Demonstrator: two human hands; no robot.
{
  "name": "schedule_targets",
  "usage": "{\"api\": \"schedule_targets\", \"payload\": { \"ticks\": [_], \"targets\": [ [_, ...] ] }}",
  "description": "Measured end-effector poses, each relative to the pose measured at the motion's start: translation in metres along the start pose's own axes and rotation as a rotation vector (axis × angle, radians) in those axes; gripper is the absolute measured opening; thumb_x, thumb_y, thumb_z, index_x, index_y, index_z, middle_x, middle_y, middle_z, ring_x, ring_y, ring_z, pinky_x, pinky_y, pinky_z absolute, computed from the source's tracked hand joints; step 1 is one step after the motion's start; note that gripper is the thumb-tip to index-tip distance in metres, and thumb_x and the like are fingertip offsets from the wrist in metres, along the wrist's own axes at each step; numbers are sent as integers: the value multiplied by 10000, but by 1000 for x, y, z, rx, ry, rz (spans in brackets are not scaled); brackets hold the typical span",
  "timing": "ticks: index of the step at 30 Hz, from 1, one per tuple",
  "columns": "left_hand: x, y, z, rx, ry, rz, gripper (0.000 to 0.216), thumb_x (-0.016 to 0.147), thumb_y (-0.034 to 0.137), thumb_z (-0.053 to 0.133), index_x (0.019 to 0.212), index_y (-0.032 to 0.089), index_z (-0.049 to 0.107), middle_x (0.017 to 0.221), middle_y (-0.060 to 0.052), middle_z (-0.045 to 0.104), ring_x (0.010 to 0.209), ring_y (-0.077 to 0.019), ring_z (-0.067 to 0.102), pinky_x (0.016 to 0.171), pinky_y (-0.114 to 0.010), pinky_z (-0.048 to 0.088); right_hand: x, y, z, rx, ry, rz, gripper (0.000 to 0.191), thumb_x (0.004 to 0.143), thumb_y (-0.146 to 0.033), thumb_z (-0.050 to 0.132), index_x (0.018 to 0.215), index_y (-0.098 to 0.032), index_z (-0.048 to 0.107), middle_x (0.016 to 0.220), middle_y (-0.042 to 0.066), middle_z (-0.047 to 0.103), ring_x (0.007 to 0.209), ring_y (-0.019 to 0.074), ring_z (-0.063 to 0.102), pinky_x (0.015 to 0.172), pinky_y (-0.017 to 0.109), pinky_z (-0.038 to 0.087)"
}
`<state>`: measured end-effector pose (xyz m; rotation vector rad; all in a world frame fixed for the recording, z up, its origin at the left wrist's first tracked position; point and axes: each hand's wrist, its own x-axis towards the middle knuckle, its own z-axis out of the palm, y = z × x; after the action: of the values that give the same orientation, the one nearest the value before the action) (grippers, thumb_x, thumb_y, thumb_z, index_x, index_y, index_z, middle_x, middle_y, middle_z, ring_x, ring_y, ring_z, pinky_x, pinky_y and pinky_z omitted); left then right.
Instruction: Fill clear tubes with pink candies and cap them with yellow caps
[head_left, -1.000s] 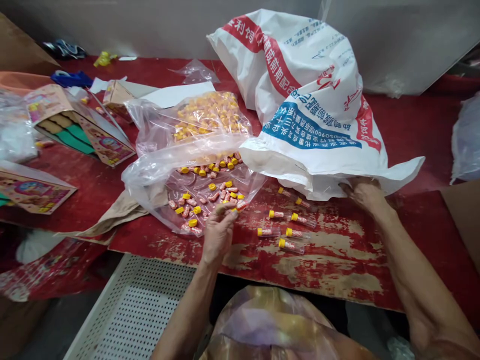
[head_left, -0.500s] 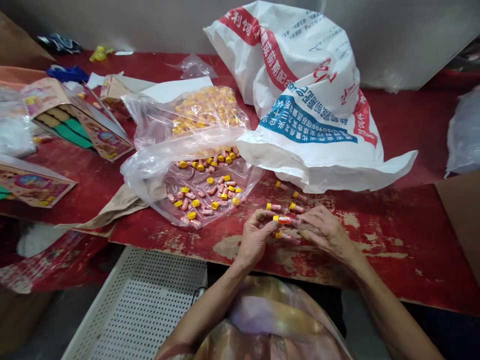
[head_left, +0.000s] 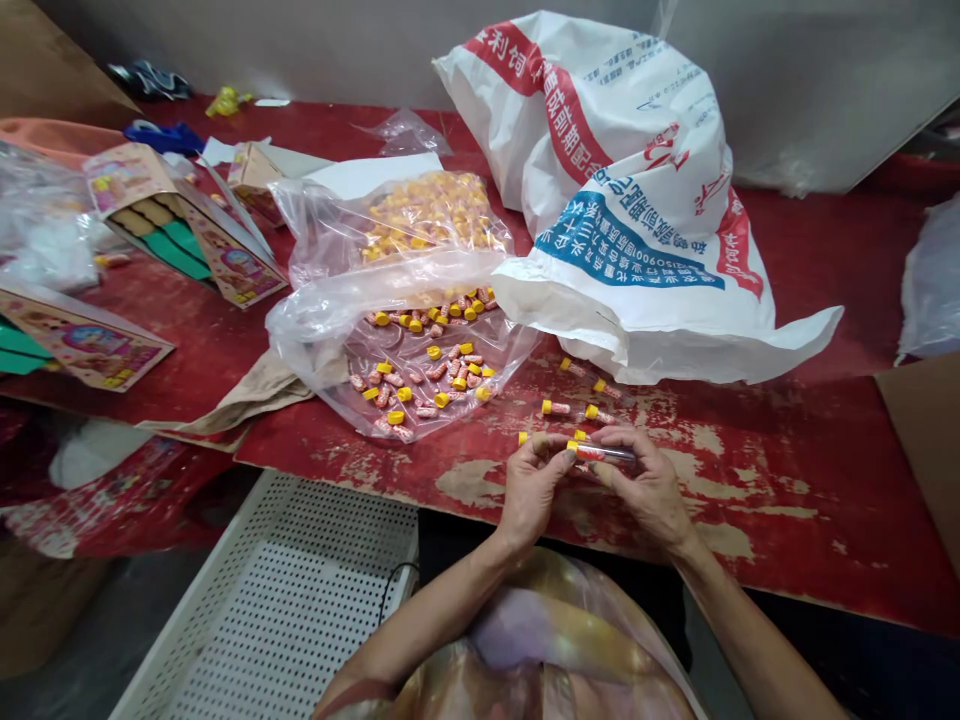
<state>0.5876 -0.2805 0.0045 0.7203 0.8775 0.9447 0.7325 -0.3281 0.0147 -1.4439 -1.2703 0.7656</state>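
A small clear tube with a yellow cap and a red-and-white printed part (head_left: pixel 589 452) lies level between my hands above the table's front part. My left hand (head_left: pixel 531 492) pinches it near the cap. My right hand (head_left: pixel 646 492) is closed round its clear end. Another yellow cap (head_left: pixel 523 438) shows at my left fingertips; whether it is held or lies on the table I cannot tell. Just beyond my fingers lie several yellow-capped tubes (head_left: pixel 556 408). To the left, an opened clear plastic bag (head_left: pixel 352 425) holds several small red-and-white pieces with yellow caps.
A big white printed sack (head_left: pixel 637 320) stands behind my hands on the red table (head_left: pixel 817 440). Printed cardboard boxes (head_left: pixel 240 262) are at the left, a beige cloth (head_left: pixel 255 400) in front of them. A white perforated crate (head_left: pixel 277 580) sits below the table edge.
My right hand has turned and drawn in closer to my body, its fingers now round the tube's clear end. My left hand stays at the cap. The whole view has shifted slightly.
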Motion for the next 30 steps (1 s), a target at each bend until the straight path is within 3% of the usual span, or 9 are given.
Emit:
{"api": "schedule_targets", "payload": {
  "ticks": [6,10,13,16,18,20,24,27,30],
  "targets": [
    [-11,-2,3,142,-29,42,252,781,318,652,993,194,708,877,-28,705,725,-132,634,773,-280,516,-9,2,-2,-295,-61,-64,236,879,-303,552,1100,-224,570,1023,55,651,905,190,630,773,317,529],
    [-17,-8,8,250,-51,124,237,781,274,625,984,197,721,963,-50,709,897,-187,641,856,-312,498,-20,7,3,-342,39,-180,190,880,-287,541,1054,-218,573,998,60,657,891,184,644,756,304,544],
    [-18,-13,12,284,-127,120,259,801,252,585,1021,204,713,995,-53,709,940,-200,639,891,-333,490,-27,8,-3,-381,61,-154,174,881,-299,543,1027,-210,575,962,55,663,844,175,650,710,287,538],
    [-16,-10,14,375,-304,105,272,818,218,548,1035,210,712,1011,-63,712,966,-216,643,907,-367,488,-29,4,-24,-378,-50,-64,182,889,-336,548,1014,-210,585,912,31,663,779,154,638,662,257,513],
    [-14,-3,11,498,-336,204,271,821,190,543,1030,211,715,1082,-82,696,1069,-235,613,963,-391,456,-26,3,-42,-466,-153,-8,197,902,-370,521,995,-210,589,914,32,658,797,162,628,673,266,495],
    [-11,6,3,604,-249,347,284,828,165,540,1053,222,705,1121,-88,679,1111,-230,591,988,-385,436,-22,8,-55,-694,-228,10,224,916,-388,458,921,-200,579,880,48,643,769,187,616,639,293,467],
    [-1,18,-23,710,15,521,302,831,138,538,1067,251,689,962,-65,683,903,-190,629,839,-312,477,-16,32,-60,-1071,-309,-34,246,908,-332,345,753,-201,482,717,59,579,592,195,554,514,302,380],
    [3,22,-36,726,133,558,283,829,139,537,1039,247,692,897,-52,663,840,-176,615,781,-285,466,-16,45,-55,-1038,-296,-111,245,908,-310,300,748,-212,456,695,61,565,579,195,553,525,307,396],
    [10,26,-38,730,155,584,291,835,143,526,1057,250,681,897,-50,654,840,-176,605,783,-287,458,-16,50,-57,-900,-289,-132,291,917,-393,312,712,-226,435,630,38,545,535,193,544,496,308,397]
  ]
}}
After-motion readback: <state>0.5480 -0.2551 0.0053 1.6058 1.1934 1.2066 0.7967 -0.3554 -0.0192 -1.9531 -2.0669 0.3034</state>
